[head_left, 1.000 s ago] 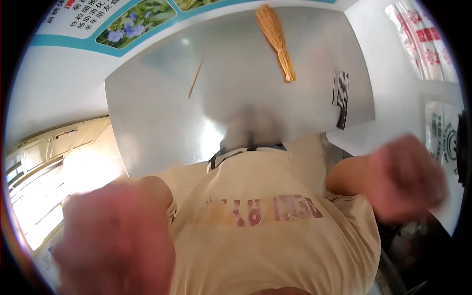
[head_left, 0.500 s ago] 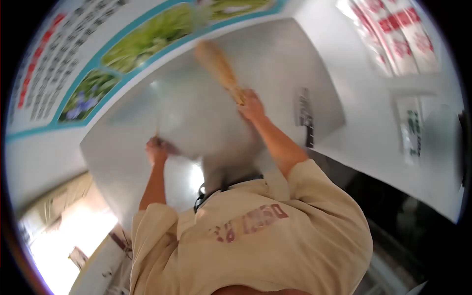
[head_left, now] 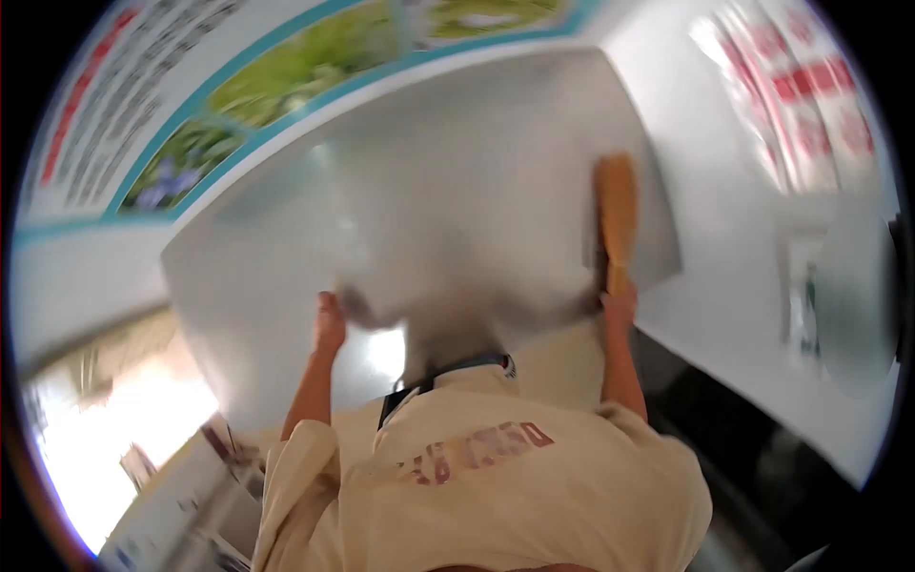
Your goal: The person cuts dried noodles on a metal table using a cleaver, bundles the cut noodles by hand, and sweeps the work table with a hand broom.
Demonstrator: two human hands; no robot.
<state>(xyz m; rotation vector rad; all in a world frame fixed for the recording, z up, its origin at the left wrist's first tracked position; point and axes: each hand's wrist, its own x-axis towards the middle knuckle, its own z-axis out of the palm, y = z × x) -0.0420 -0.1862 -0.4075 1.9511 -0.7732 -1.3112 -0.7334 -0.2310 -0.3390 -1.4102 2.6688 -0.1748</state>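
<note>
My right hand [head_left: 620, 303] is closed round the narrow handle of a tan hand broom [head_left: 617, 205], which looks like straw. The broom's broad end points away from me, over the right part of a shiny metal tabletop [head_left: 457, 181]. Over the left front part of the metal is my left hand [head_left: 330, 324], its fingers curled and blurred. Whether anything thin is in it does not show clearly.
A white surface right of the metal bears red-and-white plastic packets [head_left: 796, 91] and a smaller packet with green print [head_left: 808, 300]. Behind the metal stands a poster with plant pictures [head_left: 295, 81]. Bright light enters at lower left.
My right hand has swung the broom from the back middle to the right side and nearer me. My left hand has shifted slightly right and nearer. The thin stick above it no longer shows.
</note>
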